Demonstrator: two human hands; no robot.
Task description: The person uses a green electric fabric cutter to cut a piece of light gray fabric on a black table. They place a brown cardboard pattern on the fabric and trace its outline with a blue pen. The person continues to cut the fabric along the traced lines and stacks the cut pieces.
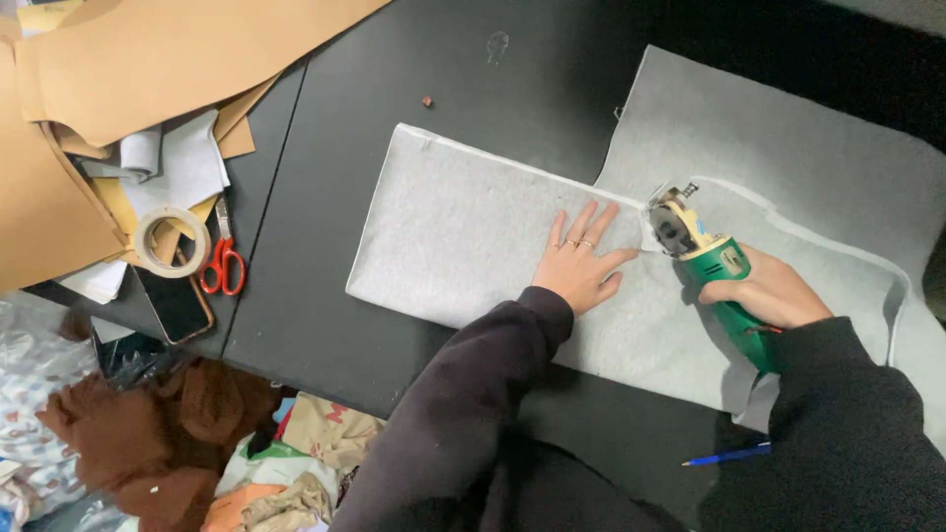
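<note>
Felt (463, 232): a grey rectangular piece, lying flat on the black table (325, 296), roughly mid-table. A larger grey sheet (788, 128) lies beyond and right of the felt, partly under it; a pale cut line is seen running along the felt's far edge and curving on toward the right.

Cutter (705, 256): a green powered hand cutter with a round blade guard at its head, set on the felt's far edge, right of centre. It is gripped by the right hand (764, 294), fingers wrapped closed round the green body; the blade end is pointed away from the body, apparently so that the line can be followed.

Left hand (581, 261): laid flat and open on the felt, fingers spread, just left of the cutter head, close to it but not touching. Nothing is grasped; the felt appears to be pressed down so that it stays taut and does not creep at the blade. Rings are seen on two fingers.

Outward from the felt:
- blue pen (727, 455) on the table, near side, right of the felt.
- small brown scrap (428, 100) on the table, beyond the felt.
- red-handled scissors (224, 261), tape roll (170, 239) and phone (175, 303), left of the felt, at the table's edge.
- brown card sheets (148, 49) and white scraps heaped at far left.

Containers: none seen. Loose fabric (158, 433) is piled below the table's left edge; whether it is held in a bin cannot be told.
</note>
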